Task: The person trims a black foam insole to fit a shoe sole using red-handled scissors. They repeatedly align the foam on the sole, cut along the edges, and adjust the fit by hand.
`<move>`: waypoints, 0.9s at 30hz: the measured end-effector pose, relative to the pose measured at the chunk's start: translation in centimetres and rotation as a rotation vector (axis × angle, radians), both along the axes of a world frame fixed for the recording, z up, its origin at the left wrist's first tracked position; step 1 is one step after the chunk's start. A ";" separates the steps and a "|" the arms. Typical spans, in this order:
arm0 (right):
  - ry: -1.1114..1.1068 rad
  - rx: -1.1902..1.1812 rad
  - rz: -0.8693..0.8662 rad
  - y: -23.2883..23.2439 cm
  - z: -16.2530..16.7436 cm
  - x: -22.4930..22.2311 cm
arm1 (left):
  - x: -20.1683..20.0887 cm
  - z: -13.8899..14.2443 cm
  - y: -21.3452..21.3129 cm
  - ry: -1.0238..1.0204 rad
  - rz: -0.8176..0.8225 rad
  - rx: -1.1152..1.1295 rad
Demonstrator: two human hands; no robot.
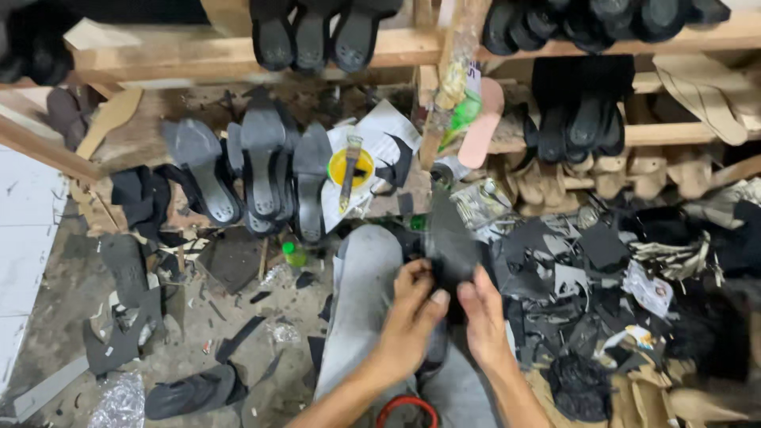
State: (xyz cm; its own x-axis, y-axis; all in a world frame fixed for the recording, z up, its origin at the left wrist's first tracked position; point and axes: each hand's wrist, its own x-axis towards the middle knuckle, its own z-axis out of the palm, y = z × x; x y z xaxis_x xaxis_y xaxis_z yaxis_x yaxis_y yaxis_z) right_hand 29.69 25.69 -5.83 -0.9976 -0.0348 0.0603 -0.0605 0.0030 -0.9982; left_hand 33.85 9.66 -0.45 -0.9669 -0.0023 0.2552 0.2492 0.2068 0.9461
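1. Head view, lower centre: left hand [414, 305] and right hand [481, 313] meet over the person's lap, both gripping one black sole piece [450, 242].
2. The piece sits just above the hands in frame. Its long axis runs near-vertical in the picture, tilted slightly toward upper left, far end pointing at the wooden rack [198, 51].
3. Left hand: fingers curled round the piece's lower left edge, thumb on top. Right hand: clenched on the lower right edge, thumb tip just beside the left thumb. Both equally near; neither is free.
4. Grey trouser leg [361, 293] lies under the left forearm, touching it.
5. Centre of frame: yellow glue tin [349, 166] with a brush across it, well above the hands.
6. Right of the hands: heap of black offcuts [571, 277], near the right hand, not touching.
7. Left centre: row of black heeled soles [261, 170] leaning on the rack.
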 end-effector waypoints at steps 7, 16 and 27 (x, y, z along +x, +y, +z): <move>-0.145 -0.581 0.057 0.0 1.6 0.5 | -1.8 -4.3 1.3 -0.298 0.187 0.328; -0.121 -0.653 0.022 1.6 3.0 0.8 | -4.0 -7.1 1.3 -0.628 0.002 0.566; -0.238 -0.615 -0.034 2.9 4.2 1.6 | -3.0 -5.5 0.3 -0.445 -0.126 0.648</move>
State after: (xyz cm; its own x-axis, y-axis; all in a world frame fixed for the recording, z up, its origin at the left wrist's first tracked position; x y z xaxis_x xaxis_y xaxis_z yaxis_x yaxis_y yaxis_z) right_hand 31.30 28.62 -1.66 -0.9861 -0.0326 -0.1628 0.1518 -0.5737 -0.8049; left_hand 30.89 9.97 -5.93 -0.9806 0.0979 -0.1698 -0.1954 -0.4231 0.8848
